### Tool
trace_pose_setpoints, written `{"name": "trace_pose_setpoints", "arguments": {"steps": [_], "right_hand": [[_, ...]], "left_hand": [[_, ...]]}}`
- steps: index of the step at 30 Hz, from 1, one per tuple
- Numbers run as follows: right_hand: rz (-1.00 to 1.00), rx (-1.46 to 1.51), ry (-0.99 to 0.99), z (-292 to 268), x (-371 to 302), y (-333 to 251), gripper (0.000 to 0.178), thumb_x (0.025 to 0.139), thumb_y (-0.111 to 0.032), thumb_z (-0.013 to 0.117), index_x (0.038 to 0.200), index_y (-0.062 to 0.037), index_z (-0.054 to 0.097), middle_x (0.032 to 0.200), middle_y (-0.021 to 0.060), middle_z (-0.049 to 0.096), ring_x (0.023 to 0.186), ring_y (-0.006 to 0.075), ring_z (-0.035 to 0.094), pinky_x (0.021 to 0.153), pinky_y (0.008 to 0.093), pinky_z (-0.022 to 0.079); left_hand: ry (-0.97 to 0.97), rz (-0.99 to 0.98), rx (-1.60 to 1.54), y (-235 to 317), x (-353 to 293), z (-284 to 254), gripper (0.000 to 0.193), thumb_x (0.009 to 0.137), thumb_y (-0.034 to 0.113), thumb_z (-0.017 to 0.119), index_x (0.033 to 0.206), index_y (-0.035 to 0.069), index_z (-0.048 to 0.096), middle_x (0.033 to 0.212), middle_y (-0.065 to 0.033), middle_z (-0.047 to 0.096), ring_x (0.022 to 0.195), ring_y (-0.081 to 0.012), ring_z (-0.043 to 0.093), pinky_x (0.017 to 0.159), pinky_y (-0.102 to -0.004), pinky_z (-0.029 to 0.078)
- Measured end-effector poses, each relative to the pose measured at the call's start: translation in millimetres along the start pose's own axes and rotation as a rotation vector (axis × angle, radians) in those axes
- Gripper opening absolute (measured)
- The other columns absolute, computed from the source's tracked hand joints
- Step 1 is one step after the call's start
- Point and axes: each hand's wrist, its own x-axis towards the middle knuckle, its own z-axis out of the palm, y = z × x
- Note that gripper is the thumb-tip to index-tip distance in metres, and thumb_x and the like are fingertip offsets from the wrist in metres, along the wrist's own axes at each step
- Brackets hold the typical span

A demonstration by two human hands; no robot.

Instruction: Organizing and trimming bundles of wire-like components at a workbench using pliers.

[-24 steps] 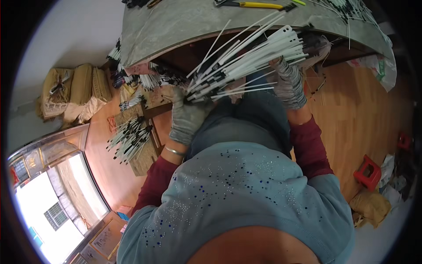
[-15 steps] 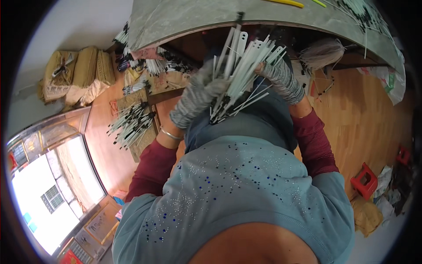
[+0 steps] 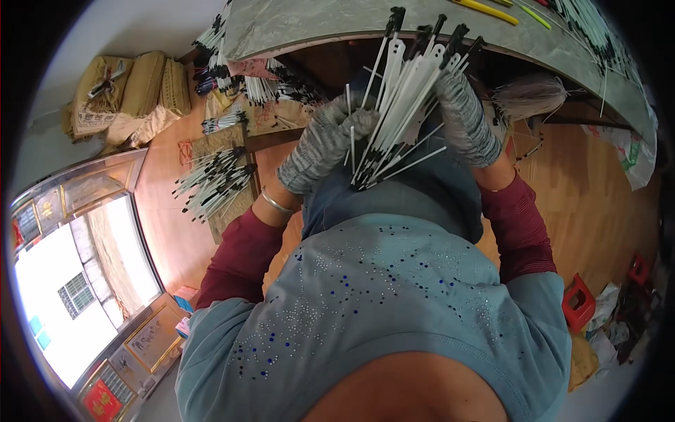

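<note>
A loose bundle of thin white strips and rods with black ends (image 3: 402,112) stands tilted over my lap, its lower tips near my thighs and its far tips reaching the table edge. My left hand (image 3: 329,137), in a grey knitted glove, is closed around the bundle's left side, with a few single rods sticking out by the fingers. In a matching glove, my right hand (image 3: 464,116) grips the bundle's right side higher up; its fingertips are partly hidden by the strips. A few rods splay out toward the lower right.
A grey table (image 3: 309,24) with yellow tools (image 3: 489,10) and more black-ended rods (image 3: 587,35) spans the far side. At left, similar rods (image 3: 214,179) lie on a low board, near tan sacks (image 3: 133,91). A red stool (image 3: 578,304) stands on the floor at right.
The bundle has risen and shifted right, and its far black ends now show clearly against the table. Both hands have moved slightly right with it.
</note>
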Motion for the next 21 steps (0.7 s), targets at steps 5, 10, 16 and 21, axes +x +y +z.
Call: {"name": "trace_pose_setpoints", "arguments": {"steps": [5, 10, 16, 21], "right_hand": [[-0.450, -0.217, -0.158, -50, 25, 18, 0.027, 0.076, -0.024, 0.050, 0.096, -0.0050, 0.053, 0.077, 0.0032, 0.056, 0.062, 0.0103, 0.055, 0.056, 0.0189, 0.044], [-0.075, 0.124, -0.366, -28, 4, 0, 0.030, 0.074, -0.021, 0.053, 0.097, -0.0036, 0.052, 0.082, 0.0040, 0.056, 0.071, 0.0115, 0.055, 0.063, 0.0204, 0.044], [0.052, 0.369, -0.399, -8, 2, -7, 0.033, 0.075, -0.019, 0.051, 0.102, -0.0014, 0.048, 0.093, 0.0066, 0.053, 0.081, 0.0128, 0.053, 0.069, 0.0222, 0.043], [0.133, 0.427, -0.426, -17, -2, 4, 0.035, 0.076, -0.019, 0.049, 0.105, 0.0001, 0.045, 0.099, 0.0085, 0.052, 0.086, 0.0146, 0.052, 0.074, 0.0237, 0.043]], "left_hand": [[0.233, 0.370, 0.057, -13, 38, 36, 0.030, 0.080, 0.023, 0.045, 0.101, 0.001, 0.046, 0.087, -0.0051, 0.053, 0.077, -0.0119, 0.050, 0.069, -0.0247, 0.041], [0.135, 0.336, -0.018, -2, 3, 25, 0.026, 0.079, 0.023, 0.047, 0.093, 0.002, 0.052, 0.081, -0.0031, 0.054, 0.073, -0.0097, 0.049, 0.067, -0.0216, 0.039], [0.194, 0.006, -0.143, 6, -17, 14, 0.025, 0.078, 0.023, 0.050, 0.089, 0.002, 0.054, 0.077, -0.0027, 0.055, 0.072, -0.0085, 0.049, 0.066, -0.0200, 0.039], [0.122, 0.061, -0.193, -2, -16, 18, 0.022, 0.077, 0.022, 0.051, 0.084, 0.001, 0.056, 0.070, -0.0019, 0.055, 0.064, -0.0078, 0.050, 0.060, -0.0201, 0.041]]}}
